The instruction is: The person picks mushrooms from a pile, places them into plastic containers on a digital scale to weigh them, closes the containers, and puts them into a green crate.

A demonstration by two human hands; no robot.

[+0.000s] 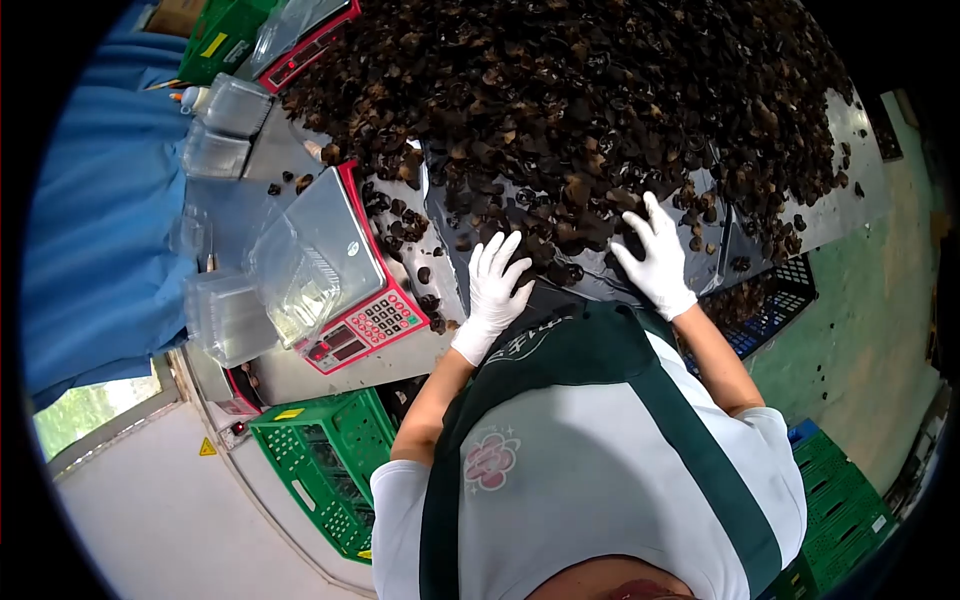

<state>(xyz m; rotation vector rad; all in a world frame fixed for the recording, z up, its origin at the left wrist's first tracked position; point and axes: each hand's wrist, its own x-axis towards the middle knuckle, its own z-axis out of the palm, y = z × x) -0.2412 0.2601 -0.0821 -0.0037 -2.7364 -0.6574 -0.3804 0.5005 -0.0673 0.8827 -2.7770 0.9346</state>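
Note:
A large heap of dark, curled wood ear mushrooms [590, 90] covers most of the metal table. My left hand [492, 295], in a white glove, lies palm down at the heap's near edge with its fingers apart. Similarly gloved, my right hand [657, 262] is spread over the near edge further right, its thumb towards the left hand. Neither hand holds anything visible. Between them, a few loose mushrooms lie on dark plastic sheeting [600, 284]. What is under the fingertips is partly hidden.
Left of my left hand stands a red scale [368, 335] with a clear plastic tub [290, 285] on it. More clear tubs [225, 320] and a second scale [310, 45] line the left side. Green crates [325, 465] and a dark crate [790, 295] sit below table level.

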